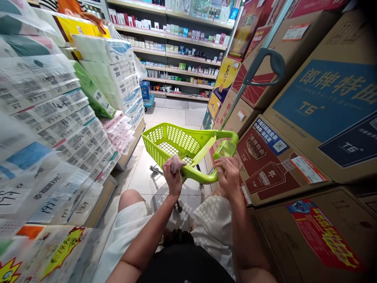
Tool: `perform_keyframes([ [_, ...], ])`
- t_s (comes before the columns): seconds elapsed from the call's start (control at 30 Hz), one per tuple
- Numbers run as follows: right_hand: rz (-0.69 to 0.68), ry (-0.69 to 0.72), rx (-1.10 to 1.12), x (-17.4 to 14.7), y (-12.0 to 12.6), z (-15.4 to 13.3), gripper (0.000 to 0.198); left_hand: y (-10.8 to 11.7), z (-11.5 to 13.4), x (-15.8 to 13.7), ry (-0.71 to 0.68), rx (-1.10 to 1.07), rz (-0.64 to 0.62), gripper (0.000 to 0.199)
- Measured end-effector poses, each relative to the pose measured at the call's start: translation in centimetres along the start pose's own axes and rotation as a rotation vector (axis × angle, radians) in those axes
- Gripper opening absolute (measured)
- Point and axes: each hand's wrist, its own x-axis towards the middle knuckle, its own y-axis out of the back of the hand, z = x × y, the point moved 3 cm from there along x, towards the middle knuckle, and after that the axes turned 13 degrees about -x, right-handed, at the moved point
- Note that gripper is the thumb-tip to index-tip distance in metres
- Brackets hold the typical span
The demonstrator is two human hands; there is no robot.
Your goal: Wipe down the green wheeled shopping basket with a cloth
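A lime-green shopping cart [157, 152] with a perforated basket stands on the tiled floor in front of my knees. My left hand [173, 179] is closed around a crumpled greyish-pink cloth [177, 163], which rests against the near rim of the cart. At the cart's looped handle [210, 179], the bent fingers of my right hand [230, 173] grip the right-hand bend. Just above those fingers is a small green holder [225, 148] on the handle. The basket floor shows a white grid.
Packs of tissue paper [123, 63] are stacked along the left. Cardboard cartons [330, 106] rise close on the right, with a grey-handled pole [250, 74] leaning before them. Shelves of small products [176, 55] cross the back. Pale floor tiles [171, 112] run between the stacks.
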Motion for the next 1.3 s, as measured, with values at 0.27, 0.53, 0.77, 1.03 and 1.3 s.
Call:
perform_keyframes([
  [0.27, 0.062, 0.083, -0.382, -2.2, -2.1, -6.2, 0.006, 1.2, -0.5, 2.1, 0.004, 0.119, -0.114, 0.02],
  [0.53, 0.123, 0.21, -0.418, -1.4, -2.4, -2.4, 0.01, -0.6, 1.0, 4.1, -0.044, 0.167, -0.384, 0.028],
  [0.77, 0.147, 0.14, -0.488, -0.8, -2.4, -0.6, 0.02, -1.0, 1.5, 3.9, 0.055, 0.281, -0.516, 0.034],
  [1.03, 0.101, 0.095, -0.526, -0.1, -2.7, 0.2, 0.022, -0.8, -0.1, 4.8, 0.155, 0.371, -0.327, 0.034],
  [1.3, 0.031, 0.118, -0.758, 0.2, -4.4, -2.7, 0.015, 0.3, -1.0, 6.3, 0.314, 0.188, -0.182, 0.032],
])
